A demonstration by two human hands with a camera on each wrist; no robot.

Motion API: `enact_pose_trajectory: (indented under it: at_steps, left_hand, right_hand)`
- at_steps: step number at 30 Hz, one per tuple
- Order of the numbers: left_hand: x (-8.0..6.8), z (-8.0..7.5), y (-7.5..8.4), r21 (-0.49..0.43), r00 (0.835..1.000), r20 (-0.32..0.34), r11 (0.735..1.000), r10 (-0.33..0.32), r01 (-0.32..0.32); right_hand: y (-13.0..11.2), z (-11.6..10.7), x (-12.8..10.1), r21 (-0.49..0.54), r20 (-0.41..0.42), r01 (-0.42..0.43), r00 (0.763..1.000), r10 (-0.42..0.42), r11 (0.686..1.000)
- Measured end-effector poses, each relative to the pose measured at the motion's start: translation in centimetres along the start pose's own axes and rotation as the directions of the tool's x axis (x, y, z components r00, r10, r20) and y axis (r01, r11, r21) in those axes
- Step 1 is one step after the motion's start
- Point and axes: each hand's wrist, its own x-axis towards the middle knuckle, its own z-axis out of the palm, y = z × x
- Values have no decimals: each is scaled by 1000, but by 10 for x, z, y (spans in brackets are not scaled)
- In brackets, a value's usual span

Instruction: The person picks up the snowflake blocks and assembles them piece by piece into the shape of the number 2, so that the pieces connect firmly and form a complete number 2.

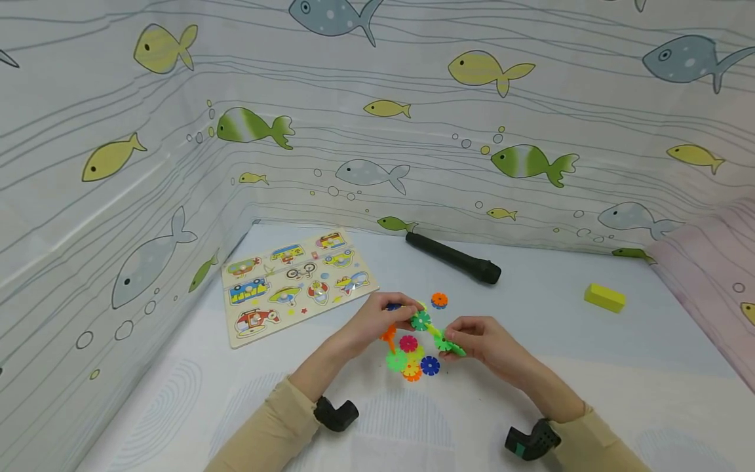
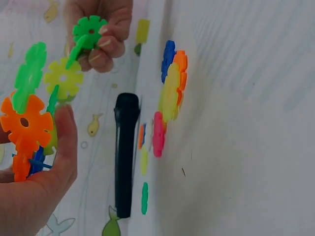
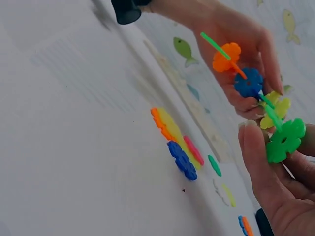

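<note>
My left hand [image 1: 377,319] grips a linked chain of slotted plastic flower discs. In the left wrist view, the chain shows an orange disc [image 2: 27,122] with a light green disc [image 2: 30,73] slotted into it. A blue disc [image 3: 248,82] and a yellow disc [image 3: 276,110] follow along it in the right wrist view. With thumb and fingers, my right hand [image 1: 486,339] pinches a green disc [image 3: 285,141] that joins a second green disc at the yellow one. Below the hands lie loose discs: pink [image 1: 408,343], blue [image 1: 430,365], and overlapping yellow and orange [image 1: 413,376].
A wooden picture puzzle board [image 1: 307,313] lies at the back left. Behind the hands is a black microphone [image 1: 453,257], with an orange disc [image 1: 439,299] nearer. A yellow block [image 1: 604,298] sits to the right. Fish-patterned curtain [image 1: 425,144] walls the table's back.
</note>
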Motion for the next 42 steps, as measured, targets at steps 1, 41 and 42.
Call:
enact_pose_trajectory:
  at_steps: [1, 41, 42]
  left_hand:
    - [0, 0, 0, 5, 1000, 5, 1000, 1, -1]
    - [-1, 2, 5, 171, 967, -241, 984, 81, -40]
    - [-2, 3, 6, 194, 981, -169, 979, 91, -57]
  right_hand:
    - [0, 1, 0, 11, 10, -4, 1000, 4, 1000]
    - [2, 10, 1, 232, -253, 94, 967, -33, 968]
    - [2, 10, 1, 236, -255, 95, 966, -32, 967]
